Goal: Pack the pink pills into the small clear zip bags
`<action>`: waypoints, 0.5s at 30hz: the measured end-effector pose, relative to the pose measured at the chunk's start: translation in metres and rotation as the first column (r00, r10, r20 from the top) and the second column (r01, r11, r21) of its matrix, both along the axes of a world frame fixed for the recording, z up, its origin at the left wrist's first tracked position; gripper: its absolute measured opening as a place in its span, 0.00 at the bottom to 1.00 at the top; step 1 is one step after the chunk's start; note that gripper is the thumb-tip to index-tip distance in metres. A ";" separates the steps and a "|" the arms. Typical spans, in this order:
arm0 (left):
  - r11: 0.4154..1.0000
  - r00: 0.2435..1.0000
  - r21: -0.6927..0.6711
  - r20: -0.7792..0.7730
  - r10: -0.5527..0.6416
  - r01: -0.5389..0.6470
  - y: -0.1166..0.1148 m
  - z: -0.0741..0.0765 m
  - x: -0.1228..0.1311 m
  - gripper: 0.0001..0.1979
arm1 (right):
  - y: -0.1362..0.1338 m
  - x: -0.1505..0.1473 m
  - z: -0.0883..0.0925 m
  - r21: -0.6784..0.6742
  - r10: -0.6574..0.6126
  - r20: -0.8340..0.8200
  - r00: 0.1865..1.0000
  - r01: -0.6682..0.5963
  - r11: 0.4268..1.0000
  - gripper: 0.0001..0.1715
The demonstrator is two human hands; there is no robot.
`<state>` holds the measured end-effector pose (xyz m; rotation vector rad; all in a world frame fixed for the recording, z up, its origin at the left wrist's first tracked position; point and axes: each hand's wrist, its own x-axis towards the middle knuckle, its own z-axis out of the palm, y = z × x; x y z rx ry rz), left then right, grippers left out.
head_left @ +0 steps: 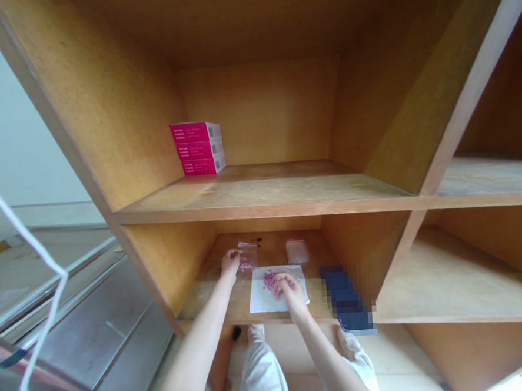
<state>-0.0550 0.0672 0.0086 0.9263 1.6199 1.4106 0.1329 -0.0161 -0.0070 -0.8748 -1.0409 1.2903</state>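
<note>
My left hand [231, 263] is closed, thumb and fingers pinching the left edge of a clear plastic bag [248, 252]. Small pink beads [246, 267] lie at the bottom of that bag. Over a white sheet of paper [261, 304], my right hand [290, 289] has its fingertips drawn together at the right side of a loose pile of pink beads [269, 280]. Whatever sits between those fingertips is too small to make out. Behind the paper, a second clear plastic bag [297, 251] lies flat on the wooden shelf [213, 284].
Three stacked pink boxes [198, 149] stand at the left of the upper shelf [278, 185]. A dark blue, pixelated object [347, 299] lies right of the paper. Side panels enclose the lower compartment. A white cable [34, 239] hangs at far left.
</note>
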 end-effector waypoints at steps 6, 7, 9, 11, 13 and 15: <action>0.998 0.999 -0.066 -0.052 0.017 -0.021 0.010 -0.006 -0.003 0.07 | 0.001 0.000 0.000 -0.010 0.001 -0.012 1.000 -0.001 1.000 0.08; 0.997 0.998 -0.076 -0.062 0.019 -0.024 0.011 -0.007 -0.003 0.07 | 0.001 0.001 0.001 -0.011 0.003 -0.010 1.000 -0.003 1.000 0.08; 0.995 0.996 -0.092 -0.085 0.023 -0.031 0.012 -0.008 -0.004 0.07 | 0.001 0.001 0.002 -0.012 0.006 -0.003 1.000 -0.006 1.000 0.08; 0.994 0.994 -0.103 -0.107 0.027 -0.038 0.012 -0.009 -0.004 0.06 | 0.001 0.001 0.003 -0.011 0.009 0.000 1.000 -0.009 1.000 0.09; 0.993 0.991 -0.111 -0.128 0.030 -0.045 0.012 -0.009 -0.005 0.07 | 0.000 0.001 0.003 -0.011 0.011 -0.003 1.000 -0.011 1.000 0.09; 0.992 0.989 -0.118 -0.147 0.028 -0.046 0.011 -0.009 -0.005 0.07 | 0.000 0.001 0.003 -0.010 0.013 -0.008 1.000 -0.013 1.000 0.09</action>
